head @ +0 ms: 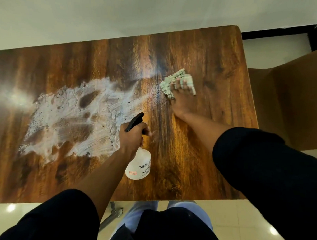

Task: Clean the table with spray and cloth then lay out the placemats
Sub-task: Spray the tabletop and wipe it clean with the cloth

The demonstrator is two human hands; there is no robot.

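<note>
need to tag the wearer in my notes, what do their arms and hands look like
Both arms wear dark navy, near-black sleeves pushed up to around the elbow, forearms bare. The left hand and right hand are bare: no gloves, and no rings, watch or markings that I can see.

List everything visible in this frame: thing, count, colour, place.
table: 1, brown wood grain, fills the centre
foam smear: 1 patch, white, left half of the table
spray bottle: 1, white with black trigger head, near middle, nozzle aimed away
cloth: 1, pale green, folded, right part of the table
chair: 1, tan, right of the table
floor: light glossy tiles, near edge
left hand: grips the bottle's neck
right hand: fingers spread, presses on the cloth
sleeves: 2, black
</note>
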